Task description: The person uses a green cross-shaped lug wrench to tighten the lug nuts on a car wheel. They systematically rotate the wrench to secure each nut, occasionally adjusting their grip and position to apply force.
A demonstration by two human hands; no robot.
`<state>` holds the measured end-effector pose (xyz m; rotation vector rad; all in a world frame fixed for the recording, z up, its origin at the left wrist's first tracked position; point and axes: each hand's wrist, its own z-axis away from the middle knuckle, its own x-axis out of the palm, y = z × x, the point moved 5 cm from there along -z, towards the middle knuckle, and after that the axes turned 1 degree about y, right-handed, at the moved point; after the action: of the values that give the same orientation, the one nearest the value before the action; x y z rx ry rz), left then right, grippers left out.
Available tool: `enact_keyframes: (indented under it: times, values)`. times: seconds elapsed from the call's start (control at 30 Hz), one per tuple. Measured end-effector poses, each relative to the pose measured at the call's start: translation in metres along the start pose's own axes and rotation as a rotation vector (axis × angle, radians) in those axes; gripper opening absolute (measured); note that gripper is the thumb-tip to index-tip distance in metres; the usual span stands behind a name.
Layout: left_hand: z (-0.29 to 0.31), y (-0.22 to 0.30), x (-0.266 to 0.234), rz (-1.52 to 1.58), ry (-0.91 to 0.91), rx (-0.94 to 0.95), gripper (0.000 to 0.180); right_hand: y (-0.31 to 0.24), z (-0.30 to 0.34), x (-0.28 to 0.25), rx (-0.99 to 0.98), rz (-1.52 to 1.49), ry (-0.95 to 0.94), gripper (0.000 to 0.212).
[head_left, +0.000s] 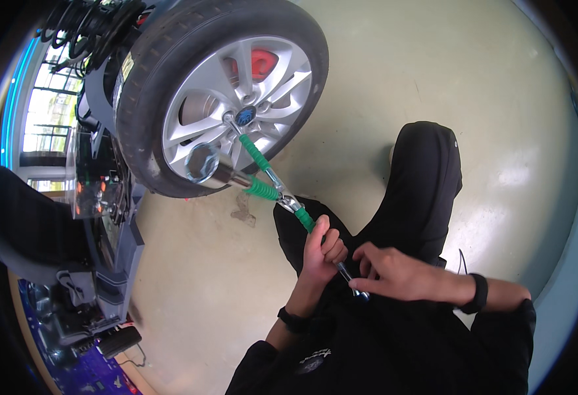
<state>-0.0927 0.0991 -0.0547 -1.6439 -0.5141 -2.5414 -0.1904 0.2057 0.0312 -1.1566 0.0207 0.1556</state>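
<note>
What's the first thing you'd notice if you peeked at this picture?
The big car wheel at the upper left, with silver spokes and a red part behind them. A cross wrench with green sleeves sits on its hub, and the left hand and right hand hold its near arm at the centre.

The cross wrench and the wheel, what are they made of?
The cross wrench looks like shiny polished steel, bright and mirror-like, with ribbed green sleeves, probably plastic or rubber. The wheel rim looks like silver painted or cast metal, with a smooth satin shine, and its tyre is matte black rubber by the look.
</note>
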Motion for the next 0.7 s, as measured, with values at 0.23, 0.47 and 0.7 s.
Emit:
enact_keyframes:
  times: [0.23,0.47,0.7]
  values:
    - [-0.012,-0.006,0.001,-0.152,0.099,0.028,0.027,-0.022,-0.001,0.003,-0.396,0.436,0.599,0.037]
    - [-0.01,0.0,0.019,-0.275,0.087,0.077,0.018,0.034,-0.019,0.034,0.093,-0.007,0.355,0.025]
    - [0.027,0.088,-0.047,-1.335,0.413,0.592,0.038,0.025,0.01,0.005,-0.022,-0.034,0.298,0.015]
